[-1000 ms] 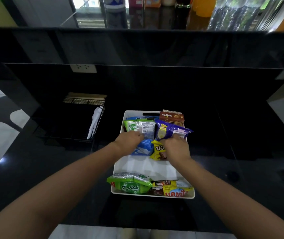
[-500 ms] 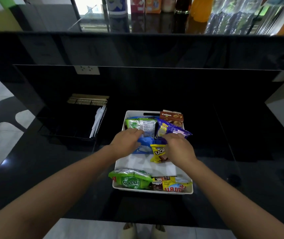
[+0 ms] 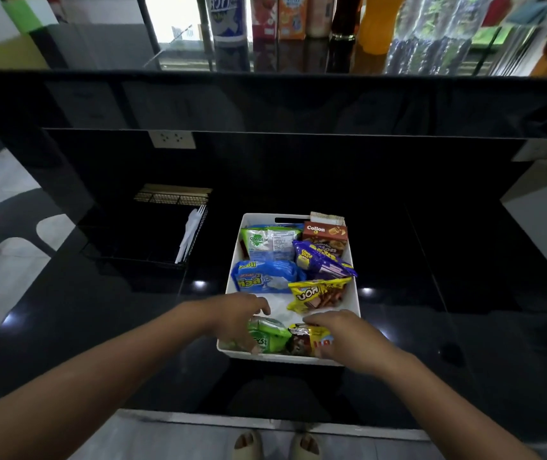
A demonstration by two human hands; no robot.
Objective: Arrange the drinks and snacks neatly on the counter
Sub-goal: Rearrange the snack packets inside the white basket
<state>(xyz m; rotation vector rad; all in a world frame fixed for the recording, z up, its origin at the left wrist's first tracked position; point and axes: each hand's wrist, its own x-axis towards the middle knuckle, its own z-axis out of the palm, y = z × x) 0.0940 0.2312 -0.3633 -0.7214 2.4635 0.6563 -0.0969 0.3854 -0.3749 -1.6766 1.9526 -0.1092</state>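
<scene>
Reaching into the near end of a white bin [image 3: 353,277] on the glossy black counter [image 3: 99,310], the left hand [image 3: 235,322] curls fingers and thumb round a bright green snack bag [image 3: 272,336], while the right hand [image 3: 343,338] pinches a yellow-and-brown packet [image 3: 305,340] just beside it. Farther back lie a blue packet [image 3: 262,277], a yellow wafer packet [image 3: 318,293], a purple packet [image 3: 321,263], a pale green bag [image 3: 263,242] and a brown Collon box [image 3: 324,234], crowded and overlapping
</scene>
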